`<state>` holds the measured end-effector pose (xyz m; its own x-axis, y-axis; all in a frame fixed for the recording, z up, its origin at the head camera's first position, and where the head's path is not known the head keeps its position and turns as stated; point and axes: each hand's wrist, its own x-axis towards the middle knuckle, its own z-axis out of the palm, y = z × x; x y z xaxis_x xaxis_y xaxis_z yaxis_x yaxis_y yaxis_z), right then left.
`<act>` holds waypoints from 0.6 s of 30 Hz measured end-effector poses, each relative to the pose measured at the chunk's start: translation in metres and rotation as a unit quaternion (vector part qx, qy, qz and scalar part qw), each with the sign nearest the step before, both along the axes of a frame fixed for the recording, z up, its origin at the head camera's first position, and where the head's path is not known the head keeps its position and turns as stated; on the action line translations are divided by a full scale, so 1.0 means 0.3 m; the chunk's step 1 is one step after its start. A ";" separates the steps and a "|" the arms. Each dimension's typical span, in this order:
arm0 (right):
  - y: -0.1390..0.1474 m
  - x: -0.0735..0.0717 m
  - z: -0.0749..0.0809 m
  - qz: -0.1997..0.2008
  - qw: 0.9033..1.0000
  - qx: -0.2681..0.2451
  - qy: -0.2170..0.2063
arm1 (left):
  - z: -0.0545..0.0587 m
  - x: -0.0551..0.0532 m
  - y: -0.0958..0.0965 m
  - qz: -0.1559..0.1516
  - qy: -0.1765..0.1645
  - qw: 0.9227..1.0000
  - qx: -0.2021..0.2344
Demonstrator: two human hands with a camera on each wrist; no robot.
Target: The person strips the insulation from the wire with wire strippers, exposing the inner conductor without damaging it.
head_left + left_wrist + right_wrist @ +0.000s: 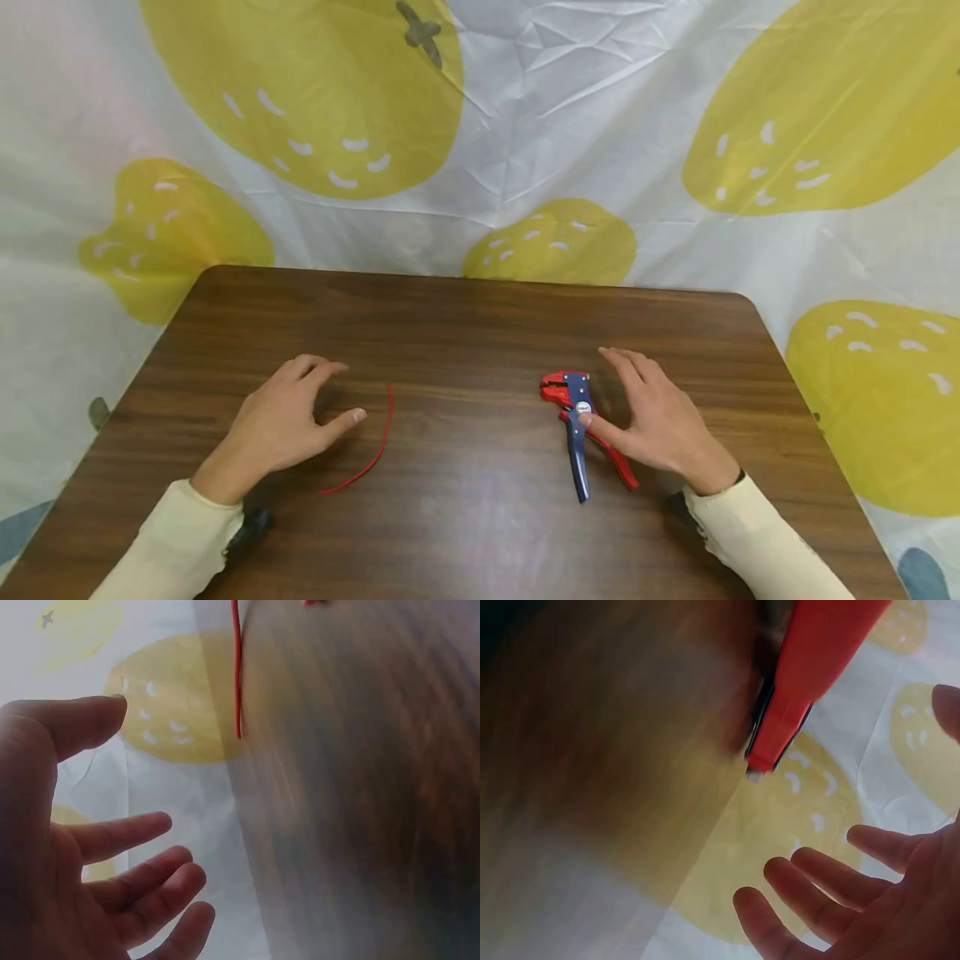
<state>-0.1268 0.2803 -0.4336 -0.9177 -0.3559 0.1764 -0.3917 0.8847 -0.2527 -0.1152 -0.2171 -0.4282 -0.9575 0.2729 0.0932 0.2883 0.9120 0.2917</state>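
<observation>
A thin red wire lies in a curve on the brown table, just right of my left hand. That hand holds nothing; its thumb and fingers are spread apart, as the left wrist view also shows. Toward the right lies a wire stripper with red and blue parts, its jaws toward the far left and its handles spread toward me. My right hand hovers beside it with loosely extended fingers, the thumb overlapping the tool in the head view. In the right wrist view the red handle appears apart from the fingers.
The wood-grain table has rounded far corners. Behind it and at both sides hangs a white cloth printed with large yellow fruit. Dark straps or devices sit under both wrists, by the cream sleeves.
</observation>
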 end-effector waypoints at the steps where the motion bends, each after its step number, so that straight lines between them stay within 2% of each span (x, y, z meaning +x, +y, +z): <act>1: -0.003 0.002 0.000 0.000 1.000 0.001 -0.009 | -0.004 0.001 0.003 -0.001 -0.002 1.000 0.002; 9: -0.035 0.016 -0.003 0.013 0.999 0.009 -0.046 | -0.044 0.008 0.027 -0.022 -0.012 0.999 0.038; 18: -0.053 0.021 -0.006 0.008 0.994 0.004 -0.111 | -0.057 0.004 0.061 -0.034 -0.061 0.996 0.061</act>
